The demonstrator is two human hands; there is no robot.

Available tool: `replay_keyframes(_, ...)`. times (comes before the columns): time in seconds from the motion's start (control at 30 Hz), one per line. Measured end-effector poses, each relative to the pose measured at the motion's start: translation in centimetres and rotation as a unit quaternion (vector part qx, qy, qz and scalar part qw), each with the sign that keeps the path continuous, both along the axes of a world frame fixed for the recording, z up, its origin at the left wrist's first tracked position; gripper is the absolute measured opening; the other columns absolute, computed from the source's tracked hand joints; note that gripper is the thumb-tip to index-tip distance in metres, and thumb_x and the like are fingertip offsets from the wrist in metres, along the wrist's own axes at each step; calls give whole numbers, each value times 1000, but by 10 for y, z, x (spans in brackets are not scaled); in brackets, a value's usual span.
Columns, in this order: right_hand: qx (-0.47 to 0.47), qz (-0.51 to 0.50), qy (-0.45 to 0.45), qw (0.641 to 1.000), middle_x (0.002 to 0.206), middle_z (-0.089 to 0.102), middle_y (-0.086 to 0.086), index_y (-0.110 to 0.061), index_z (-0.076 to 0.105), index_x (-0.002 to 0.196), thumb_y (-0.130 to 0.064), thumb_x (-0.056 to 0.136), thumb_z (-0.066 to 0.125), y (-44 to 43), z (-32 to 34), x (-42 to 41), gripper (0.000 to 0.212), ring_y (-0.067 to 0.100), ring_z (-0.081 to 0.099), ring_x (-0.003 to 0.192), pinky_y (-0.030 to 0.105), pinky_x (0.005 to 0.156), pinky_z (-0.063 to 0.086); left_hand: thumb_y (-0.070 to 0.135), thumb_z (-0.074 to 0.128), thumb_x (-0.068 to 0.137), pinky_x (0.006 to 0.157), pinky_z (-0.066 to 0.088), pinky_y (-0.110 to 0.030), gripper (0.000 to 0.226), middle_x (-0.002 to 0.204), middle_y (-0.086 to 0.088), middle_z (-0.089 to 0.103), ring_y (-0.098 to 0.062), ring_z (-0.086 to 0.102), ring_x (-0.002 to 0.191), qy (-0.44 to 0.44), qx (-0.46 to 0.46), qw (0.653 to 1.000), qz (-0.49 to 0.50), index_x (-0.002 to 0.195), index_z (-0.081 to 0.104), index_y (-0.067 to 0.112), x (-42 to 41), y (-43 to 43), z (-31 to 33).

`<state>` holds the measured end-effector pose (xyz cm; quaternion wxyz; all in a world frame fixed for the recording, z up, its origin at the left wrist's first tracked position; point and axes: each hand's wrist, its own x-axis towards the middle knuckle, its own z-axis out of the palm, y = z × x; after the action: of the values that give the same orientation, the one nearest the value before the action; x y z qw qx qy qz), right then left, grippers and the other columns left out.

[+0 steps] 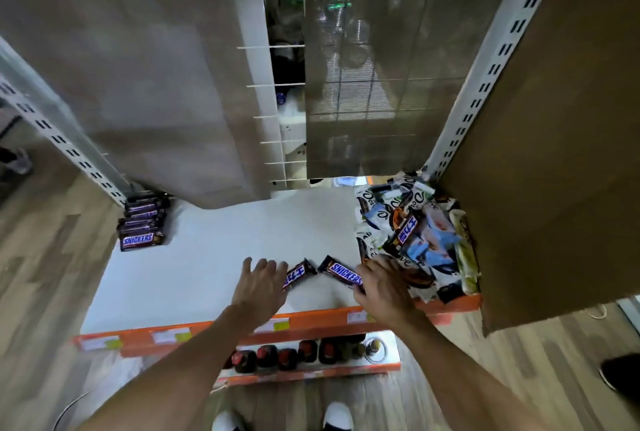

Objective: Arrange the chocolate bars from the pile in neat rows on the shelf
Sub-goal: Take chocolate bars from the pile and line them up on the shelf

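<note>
On the white shelf (214, 257) a neat row of brown Snickers bars (142, 222) lies at the back left. A jumbled pile of chocolate bars (415, 240), mostly white and blue Dove packs, fills the right end. Two loose Snickers bars lie near the front middle. My left hand (259, 287) has its fingers spread over the left bar (296, 274) and covers its near end. My right hand (381, 287) grips the near end of the right bar (341, 274), beside the pile.
The shelf has an orange front edge (311, 325) with price labels. Below it a lower shelf holds dark bottles with red caps (277, 356). Brown cardboard sheets (138, 84) hang behind and at the right. White slotted uprights stand on both sides. My shoes show on the wooden floor.
</note>
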<state>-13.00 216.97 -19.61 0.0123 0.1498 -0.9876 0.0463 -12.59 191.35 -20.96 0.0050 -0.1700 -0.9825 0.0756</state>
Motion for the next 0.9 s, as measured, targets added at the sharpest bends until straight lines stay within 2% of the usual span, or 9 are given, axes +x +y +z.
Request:
replay_keyframes(0.13,22,1,-5,1000,66,62,2,-15,64,70,-30,55,82,-15,0,2,28,26,57,78,37,73,30,41,88,54,74,51,-47,49,78,-5,61,-25,62,72,-25,9,999,19,86,64,13,4,-16,-4)
replay_keyframes(0.27,17,2,-31,999,70,63,1,-16,64,72,-34,58,83,-18,1,3,30,24,55,80,39,69,47,35,85,57,70,52,-45,38,68,-2,60,-23,61,64,-12,30,999,-4,79,63,14,2,-18,-1)
replay_keyframes(0.37,27,-1,-42,999,73,63,1,-17,66,75,-39,60,82,-15,2,1,31,23,55,82,37,73,42,23,78,62,71,51,-41,27,59,0,60,-24,60,58,-3,46,999,-18,81,62,13,-2,-19,2)
replay_keyframes(0.47,31,1,-45,998,82,64,2,-17,67,83,-44,71,75,-11,2,-1,30,23,52,91,38,78,38,16,78,63,71,50,-42,28,56,1,61,-25,61,58,-13,53,999,0,85,62,11,-7,-22,4)
replay_keyframes(0.53,24,11,-45,999,88,63,4,-16,66,89,-45,77,68,-8,2,-1,32,24,50,96,39,82,39,15,75,67,75,48,-44,31,63,0,64,-25,63,65,-33,36,999,13,95,62,10,-10,-23,4)
replay_keyframes(0.63,20,21,-53,998,95,62,4,-15,64,97,-45,82,61,-7,3,0,34,24,47,102,39,87,37,15,62,82,88,41,-46,44,92,-4,68,-26,62,88,-61,21,997,48,124,50,11,-12,-25,3)
replay_keyframes(0.7,15,23,-58,998,100,61,4,-16,62,101,-45,84,59,-8,4,-1,34,24,45,105,39,90,35,17,60,86,94,37,-46,51,108,-6,62,-27,59,99,-68,26,995,73,133,43,14,-13,-28,1)
replay_keyframes(0.77,12,22,-59,998,102,61,3,-16,61,104,-44,85,59,-8,5,-1,34,23,44,106,38,91,35,22,62,85,92,39,-47,47,108,-7,60,-27,58,99,-80,22,993,83,129,46,13,-14,-29,1)
replay_keyframes(0.9,15,17,-62,998,98,62,3,-16,63,100,-44,82,62,-10,4,-2,33,23,47,103,38,88,36,35,73,76,74,47,-46,38,82,-6,64,-27,62,75,-72,29,992,95,103,61,11,-10,-31,-3)
